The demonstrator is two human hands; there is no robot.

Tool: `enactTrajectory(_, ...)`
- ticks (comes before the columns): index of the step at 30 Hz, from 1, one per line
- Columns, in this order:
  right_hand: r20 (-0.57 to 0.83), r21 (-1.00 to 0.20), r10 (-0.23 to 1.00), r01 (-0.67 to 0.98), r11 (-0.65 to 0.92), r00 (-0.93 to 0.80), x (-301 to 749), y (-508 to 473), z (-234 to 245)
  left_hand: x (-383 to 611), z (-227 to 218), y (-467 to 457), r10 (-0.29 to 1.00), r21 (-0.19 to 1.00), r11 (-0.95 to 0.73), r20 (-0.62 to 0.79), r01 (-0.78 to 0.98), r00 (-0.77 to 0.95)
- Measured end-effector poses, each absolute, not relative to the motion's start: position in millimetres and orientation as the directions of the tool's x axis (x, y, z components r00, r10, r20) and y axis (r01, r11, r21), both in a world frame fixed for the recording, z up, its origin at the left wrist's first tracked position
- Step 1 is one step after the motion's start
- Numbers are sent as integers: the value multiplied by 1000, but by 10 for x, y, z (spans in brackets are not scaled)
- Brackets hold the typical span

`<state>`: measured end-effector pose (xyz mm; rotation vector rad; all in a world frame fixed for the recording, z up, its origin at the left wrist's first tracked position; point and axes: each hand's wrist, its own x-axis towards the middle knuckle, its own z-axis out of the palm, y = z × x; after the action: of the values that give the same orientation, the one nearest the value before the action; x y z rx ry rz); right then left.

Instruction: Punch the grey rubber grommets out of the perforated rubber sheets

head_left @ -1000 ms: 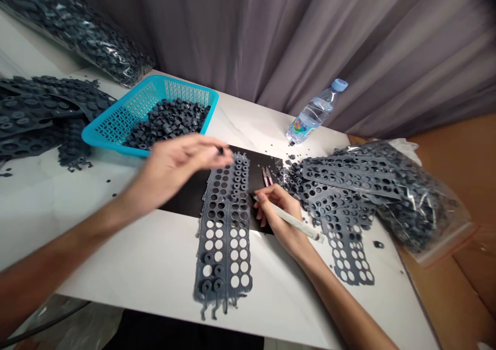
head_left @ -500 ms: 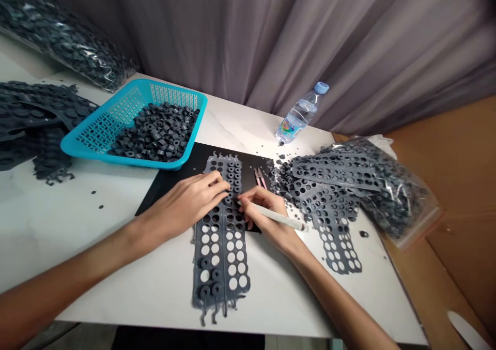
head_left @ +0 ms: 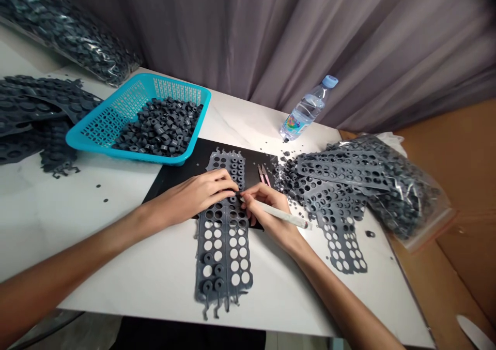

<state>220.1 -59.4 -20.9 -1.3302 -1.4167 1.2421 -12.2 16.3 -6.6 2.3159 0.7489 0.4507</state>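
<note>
A dark grey rubber sheet point(head_left: 225, 236) with rows of round holes lies lengthwise before me. Some holes still hold thick rubber rings point(head_left: 219, 284), at its near end and far right. My left hand point(head_left: 209, 189) rests across the sheet, palm down, fingers bent together. Its fingertips meet the sheet beside the tool tip, and what they pinch is hidden. In my right hand point(head_left: 269, 205) is a white pen-like tool point(head_left: 284, 216), held like a pen. The tool's tip points left at the sheet, close to my left fingertips.
A blue basket point(head_left: 73, 139) of loose rings stands at the left. Black mat point(head_left: 170, 177), pink-handled snips point(head_left: 264, 175) and water bottle point(head_left: 306, 111) lie beyond the hands. Punched sheets point(head_left: 341, 171) and a clear bag point(head_left: 411, 200) are right. More sheets point(head_left: 34, 107) lie far left.
The view has shifted slightly. My left fingertips have moved right over the sheet, closer to the tool tip. My right hand keeps hold of the pen-like tool.
</note>
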Motion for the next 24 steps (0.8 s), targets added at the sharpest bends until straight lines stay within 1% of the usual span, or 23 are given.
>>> enactTrajectory(6, -73, -981, 991, 189, -51, -110, 2195, -588, -221, -134, -89, 163, 578, 646, -667, 136, 371, 805)
enactTrajectory(8, -66, -981, 992, 187, -45, -107, 2192, -588, -227, -134, -83, 157, 564, 590, -710, 152, 384, 811)
enactTrajectory(12, -62, -975, 993, 221, -38, -103, 2190, -592, -227, -121, -105, 132, 522, 426, -802, 159, 419, 838)
enactTrajectory(14, -53, -963, 993, 269, -24, -102, 2192, -594, -221, -100, -137, 111, 502, 377, -827, 160, 417, 850)
enactTrajectory(15, -43, -954, 994, 300, -10, -102, 2193, -596, -217, -85, -149, 100, 493, 372, -834, 174, 407, 852)
enactTrajectory(17, -10, -933, 994, 358, 29, -109, 2193, -599, -212, -50, -143, 83, 507, 421, -824, 247, 379, 826)
enactTrajectory(18, 4, -924, 993, 379, 47, -114, 2193, -602, -210, -35, -118, 80, 557, 485, -789, 308, 377, 771)
enactTrajectory(19, 14, -918, 993, 393, 60, -118, 2191, -604, -210, -25, -78, 82, 638, 577, -727, 368, 372, 676)
enactTrajectory(20, 17, -913, 993, 402, 65, -121, 2189, -607, -210, -23, -26, 91, 732, 689, -636, 397, 348, 553)
enactTrajectory(21, 13, -912, 993, 406, 62, -121, 2186, -610, -212, -29, 32, 104, 826, 801, -519, 381, 298, 416)
enactTrajectory(22, 5, -913, 993, 404, 52, -115, 2184, -614, -214, -45, 89, 119, 891, 893, -397, 319, 213, 322)
enactTrajectory(23, -8, -919, 994, 392, 35, -107, 2182, -617, -216, -68, 138, 134, 926, 953, -279, 233, 122, 296)
enactTrajectory(24, -24, -930, 995, 369, 14, -98, 2182, -620, -218, -94, 173, 144, 938, 984, -171, 149, 45, 312)
